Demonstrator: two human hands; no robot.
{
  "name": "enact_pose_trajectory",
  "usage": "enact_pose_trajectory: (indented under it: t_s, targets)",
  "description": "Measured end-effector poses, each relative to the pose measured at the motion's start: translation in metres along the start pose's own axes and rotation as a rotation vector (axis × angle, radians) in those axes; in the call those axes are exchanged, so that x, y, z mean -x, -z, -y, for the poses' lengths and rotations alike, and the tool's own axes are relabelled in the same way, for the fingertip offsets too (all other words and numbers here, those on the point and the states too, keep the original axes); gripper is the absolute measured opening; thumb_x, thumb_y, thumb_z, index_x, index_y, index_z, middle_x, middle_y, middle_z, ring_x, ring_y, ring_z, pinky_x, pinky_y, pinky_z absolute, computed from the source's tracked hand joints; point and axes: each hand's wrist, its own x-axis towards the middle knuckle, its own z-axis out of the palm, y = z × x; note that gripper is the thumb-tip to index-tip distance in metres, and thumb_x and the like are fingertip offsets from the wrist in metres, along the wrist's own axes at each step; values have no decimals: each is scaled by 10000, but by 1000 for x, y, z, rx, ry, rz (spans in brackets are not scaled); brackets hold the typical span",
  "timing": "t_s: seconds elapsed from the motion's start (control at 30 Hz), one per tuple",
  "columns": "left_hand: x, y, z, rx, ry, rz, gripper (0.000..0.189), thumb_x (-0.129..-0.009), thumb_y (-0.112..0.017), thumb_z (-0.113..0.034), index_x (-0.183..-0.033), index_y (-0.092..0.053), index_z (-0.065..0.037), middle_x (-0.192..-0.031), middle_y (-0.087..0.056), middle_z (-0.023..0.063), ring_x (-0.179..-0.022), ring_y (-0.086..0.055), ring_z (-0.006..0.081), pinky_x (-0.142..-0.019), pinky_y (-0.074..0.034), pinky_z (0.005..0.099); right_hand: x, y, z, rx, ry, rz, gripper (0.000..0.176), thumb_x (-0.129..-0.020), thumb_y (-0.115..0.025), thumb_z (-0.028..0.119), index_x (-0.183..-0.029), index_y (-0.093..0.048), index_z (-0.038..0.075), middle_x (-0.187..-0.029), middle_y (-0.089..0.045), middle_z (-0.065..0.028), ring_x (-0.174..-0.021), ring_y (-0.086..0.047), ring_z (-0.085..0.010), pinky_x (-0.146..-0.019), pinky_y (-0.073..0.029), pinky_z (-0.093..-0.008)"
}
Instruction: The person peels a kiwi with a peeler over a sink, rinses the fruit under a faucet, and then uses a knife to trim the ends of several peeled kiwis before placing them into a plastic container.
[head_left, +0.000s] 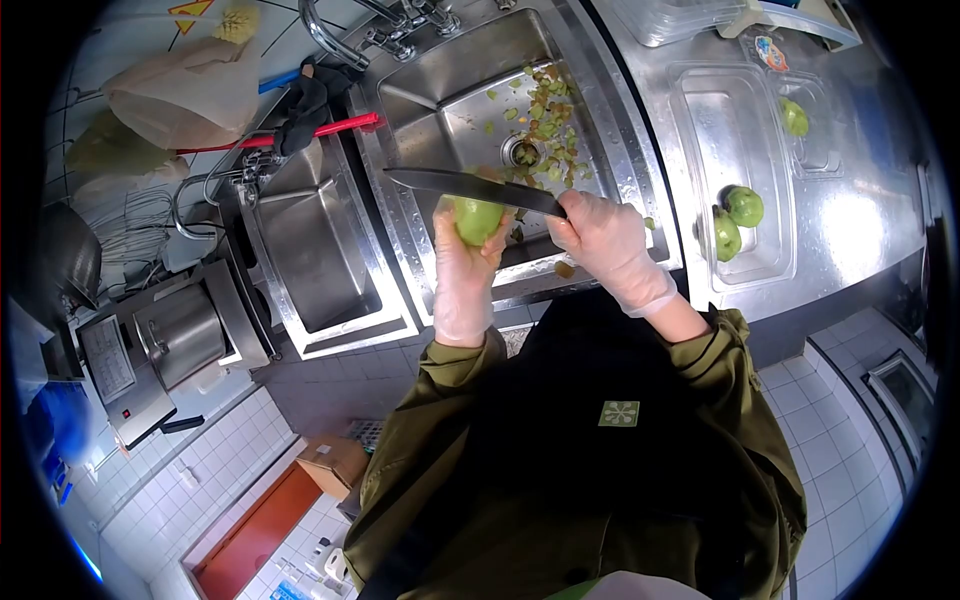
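Note:
Over the front part of a steel sink (460, 80), my gloved left hand (465, 270) holds a peeled green fruit (477, 218) from below. A long dark knife (470, 187) is in my gloved right hand (612, 245), its fingers wrapped round the handle. The blade points left and lies across the top of the fruit. Green and brown peelings (550, 120) are scattered in the sink around the drain. On the right, a clear tray (765, 255) holds two green fruits (743, 206), and another green fruit (793, 117) is in a smaller clear container.
A faucet (330, 40) stands behind the sink. To the left are a smaller sink (310, 250), a red-handled tool (345, 124), whisks and a steel pot (180, 335). Stacked clear containers (660, 20) are at the back right. A cardboard box (332, 465) is low at the left.

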Motion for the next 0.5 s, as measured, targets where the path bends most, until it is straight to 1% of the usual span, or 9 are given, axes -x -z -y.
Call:
enact_pose_trajectory:
  t_s: [0.07, 0.17, 0.27, 0.3, 0.4, 0.47, 0.5]
  targets:
    - [2, -1, -1, -121, -79, -63, 524, -787, -556, -436, -1109, -483, -29, -764, -525, 141, -452, -397, 92, -347, -296, 140, -1, -2, -3, -82, 47, -11, 191, -782, -596, 217, -800, -470, 74, -590, -519, -75, -487, -544, -263, -412, -420, -347]
    - [6, 11, -7, 50, 143, 36, 536, -772, -571, -457, -1125, -494, -62, -769, -521, 138, -409, -365, 79, -331, -286, 142, -2, -2, -4, -152, 100, 4, 194, -789, -595, 217, -797, -467, 71, -587, -522, -79, -484, -544, -267, -412, -414, -346]
    - [3, 16, -8, 328, 279, -5, 520, -773, -566, -464, -1118, -502, -80, -769, -524, 133, -404, -356, 71, -323, -271, 139, -3, -1, -4, -163, 108, 13, 194, -789, -597, 212, -789, -463, 71, -579, -521, -76, -480, -542, -266, -408, -411, -342]
    - [3, 15, -8, 267, 237, -13, 516, -775, -563, -461, -1118, -502, -79, -766, -523, 133, -405, -358, 72, -325, -272, 137, -3, -1, -4, -160, 106, 11, 195, -787, -598, 210, -786, -462, 71, -577, -519, -74, -479, -542, -265, -407, -410, -341]
    - [5, 5, -4, 81, 121, -24, 503, -783, -555, -448, -1122, -500, -81, -770, -525, 133, -413, -370, 78, -329, -278, 132, 0, -3, -2, -97, 32, 37, 224, -790, -586, 294, -732, -543, 82, -580, -525, -64, -523, -560, -250, -446, -438, -345]
    - [6, 3, -1, -46, 49, -7, 492, -789, -549, -437, -1133, -498, -90, -788, -532, 138, -425, -387, 85, -333, -288, 130, 0, -6, -1, -63, 22, 3, 225, -787, -590, 298, -731, -542, 86, -581, -527, -62, -518, -562, -246, -441, -439, -342]
    - [5, 3, -2, -47, 50, -5, 492, -789, -549, -437, -1133, -498, -90, -788, -532, 138, -425, -387, 85, -333, -288, 130, 0, -9, 0, -46, 16, -16, 226, -785, -592, 300, -730, -542, 87, -581, -529, -61, -516, -562, -243, -438, -440, -340]
